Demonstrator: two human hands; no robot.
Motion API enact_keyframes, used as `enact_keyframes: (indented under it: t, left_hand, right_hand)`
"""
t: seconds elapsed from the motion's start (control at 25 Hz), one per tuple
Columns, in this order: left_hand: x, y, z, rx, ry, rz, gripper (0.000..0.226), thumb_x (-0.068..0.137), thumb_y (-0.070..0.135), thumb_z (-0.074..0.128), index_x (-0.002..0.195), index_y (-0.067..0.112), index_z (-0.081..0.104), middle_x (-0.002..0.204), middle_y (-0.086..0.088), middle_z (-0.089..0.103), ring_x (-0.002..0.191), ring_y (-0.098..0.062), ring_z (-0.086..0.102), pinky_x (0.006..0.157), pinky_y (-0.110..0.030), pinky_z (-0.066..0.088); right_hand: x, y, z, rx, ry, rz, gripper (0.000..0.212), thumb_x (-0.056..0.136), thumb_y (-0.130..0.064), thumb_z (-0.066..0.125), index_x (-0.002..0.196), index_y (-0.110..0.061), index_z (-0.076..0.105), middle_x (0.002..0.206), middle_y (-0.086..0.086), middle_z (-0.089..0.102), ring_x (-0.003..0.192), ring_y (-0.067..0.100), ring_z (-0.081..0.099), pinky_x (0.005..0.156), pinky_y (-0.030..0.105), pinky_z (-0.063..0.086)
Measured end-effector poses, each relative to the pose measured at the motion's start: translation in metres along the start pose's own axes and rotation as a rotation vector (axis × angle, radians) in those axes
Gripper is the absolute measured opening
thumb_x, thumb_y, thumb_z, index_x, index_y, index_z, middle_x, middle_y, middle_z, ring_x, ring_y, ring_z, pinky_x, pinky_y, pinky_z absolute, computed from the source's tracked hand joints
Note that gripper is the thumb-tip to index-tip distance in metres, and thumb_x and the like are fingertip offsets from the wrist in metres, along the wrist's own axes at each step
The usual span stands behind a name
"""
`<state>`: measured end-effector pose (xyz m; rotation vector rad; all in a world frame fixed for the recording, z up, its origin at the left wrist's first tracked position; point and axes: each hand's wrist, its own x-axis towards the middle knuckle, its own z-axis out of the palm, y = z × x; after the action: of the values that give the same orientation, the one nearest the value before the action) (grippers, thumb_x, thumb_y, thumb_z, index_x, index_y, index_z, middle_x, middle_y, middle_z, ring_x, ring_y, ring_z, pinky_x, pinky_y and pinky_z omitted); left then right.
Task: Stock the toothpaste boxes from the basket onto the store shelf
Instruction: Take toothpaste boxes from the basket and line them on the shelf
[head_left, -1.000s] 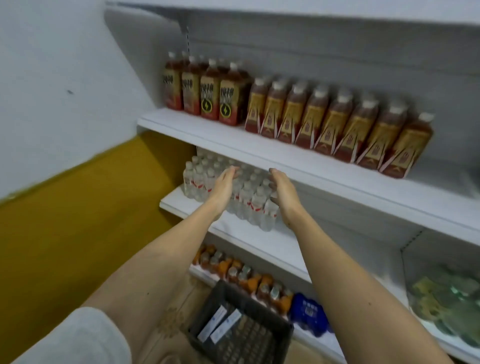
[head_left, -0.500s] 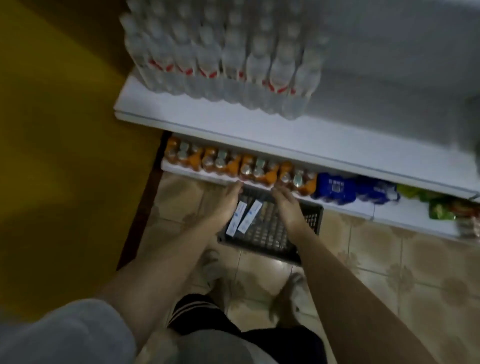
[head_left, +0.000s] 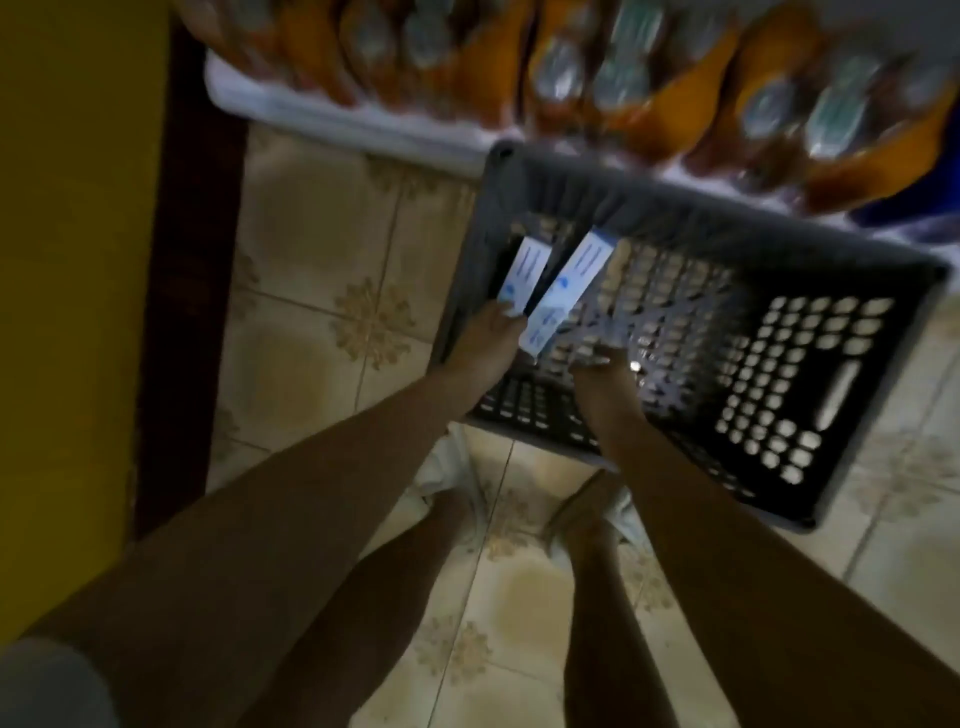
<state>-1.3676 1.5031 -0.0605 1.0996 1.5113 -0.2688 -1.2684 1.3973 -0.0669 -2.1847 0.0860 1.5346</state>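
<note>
Two white and blue toothpaste boxes lie side by side in the left end of a dark grey plastic basket (head_left: 857, 415) on the floor: the left box (head_left: 525, 273) and the right box (head_left: 569, 286). My left hand (head_left: 488, 345) reaches in with its fingertips touching the near end of the left box. Just right of the right box's near end, my right hand (head_left: 605, 376) is low in the basket with fingers stretched forward and nothing in them. The picture is blurred and dim.
The basket stands on beige patterned floor tiles (head_left: 311, 249) against the white bottom shelf (head_left: 337, 119), which holds orange drink bottles (head_left: 691, 98). A yellow wall (head_left: 67, 260) with a dark skirting is on the left. My legs and shoes (head_left: 447, 467) are below the basket.
The view swung down from the upper shelves to the floor. Both hands dropped from the water bottle shelf into the basket and now reach the toothpaste boxes.
</note>
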Motion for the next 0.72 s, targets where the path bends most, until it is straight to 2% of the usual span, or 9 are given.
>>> enact_keyframes:
  t: [0.12,0.2,0.24,0.32,0.4,0.48,0.6,0.64,0.72]
  left_hand:
    - [0.06,-0.022,0.023,-0.021,0.079,0.01,0.046,0.094,0.015,0.05,0.14,0.01,0.046,0.135,-0.009,0.055,0.121,-0.027,0.055,0.1,-0.035,0.045]
    - [0.091,-0.023,0.033,0.004,0.113,-0.004,0.051,0.095,0.013,0.048,0.145,0.012,0.038,0.137,-0.002,0.049,0.122,-0.021,0.049,0.103,-0.03,0.041]
    - [0.105,-0.024,0.038,0.032,0.139,-0.015,0.056,0.095,0.016,0.049,0.148,0.014,0.033,0.143,-0.003,0.045,0.126,-0.024,0.046,0.107,-0.035,0.039]
    - [0.13,-0.031,0.046,0.112,0.164,-0.009,0.059,0.093,0.022,0.051,0.149,0.016,0.033,0.148,-0.011,0.043,0.132,-0.033,0.043,0.109,-0.047,0.038]
    - [0.148,-0.045,0.047,0.164,0.162,-0.01,0.052,0.093,0.022,0.051,0.144,0.014,0.042,0.143,-0.013,0.049,0.127,-0.034,0.048,0.105,-0.049,0.042]
    - [0.149,-0.051,0.045,0.21,0.141,-0.02,0.045,0.094,0.019,0.049,0.139,0.014,0.047,0.136,-0.012,0.054,0.117,-0.032,0.055,0.098,-0.047,0.048]
    - [0.138,-0.054,0.05,0.187,0.066,0.008,0.041,0.094,0.011,0.049,0.134,0.018,0.047,0.12,-0.003,0.057,0.094,-0.022,0.06,0.072,-0.037,0.053]
    - [0.135,-0.055,0.054,0.178,0.049,0.016,0.043,0.094,0.008,0.051,0.135,0.017,0.046,0.118,-0.003,0.057,0.095,-0.021,0.059,0.07,-0.034,0.052]
    - [0.133,-0.057,0.064,0.192,0.042,0.035,0.049,0.09,0.005,0.054,0.137,0.016,0.045,0.126,-0.006,0.058,0.108,-0.026,0.059,0.082,-0.041,0.054]
  right_hand:
    - [0.065,0.018,0.026,-0.007,0.011,0.009,0.043,0.092,-0.021,0.061,0.13,-0.007,0.045,0.1,0.005,0.057,0.073,0.015,0.058,0.059,0.029,0.051]
    - [0.096,0.016,0.043,0.01,0.027,-0.002,0.046,0.093,-0.026,0.062,0.131,-0.009,0.042,0.104,0.004,0.055,0.079,0.019,0.058,0.053,0.026,0.043]
    - [0.108,0.012,0.053,0.028,0.037,-0.021,0.048,0.092,-0.027,0.062,0.132,-0.01,0.04,0.107,0.004,0.055,0.084,0.021,0.059,0.054,0.025,0.042]
    - [0.128,0.006,0.069,0.075,0.087,-0.05,0.057,0.088,-0.033,0.064,0.132,-0.012,0.036,0.119,0.006,0.055,0.098,0.026,0.061,0.068,0.034,0.053]
    - [0.14,0.001,0.081,0.075,0.144,-0.039,0.063,0.081,-0.037,0.066,0.13,-0.014,0.034,0.128,0.01,0.05,0.108,0.034,0.059,0.084,0.049,0.055]
    - [0.146,0.001,0.083,0.009,0.186,-0.047,0.061,0.084,-0.031,0.068,0.13,-0.013,0.032,0.132,0.012,0.049,0.113,0.035,0.057,0.088,0.048,0.052]
    - [0.146,0.011,0.063,-0.056,0.198,-0.106,0.056,0.09,-0.033,0.064,0.132,-0.014,0.032,0.116,0.008,0.058,0.098,0.028,0.063,0.073,0.038,0.051]
    - [0.144,0.016,0.051,-0.04,0.165,-0.118,0.055,0.092,-0.035,0.062,0.133,-0.014,0.033,0.109,0.004,0.058,0.091,0.023,0.063,0.069,0.035,0.051]
    - [0.139,0.031,0.023,0.027,0.021,-0.097,0.053,0.092,-0.025,0.063,0.136,-0.015,0.035,0.099,-0.004,0.056,0.082,0.013,0.062,0.06,0.026,0.051]
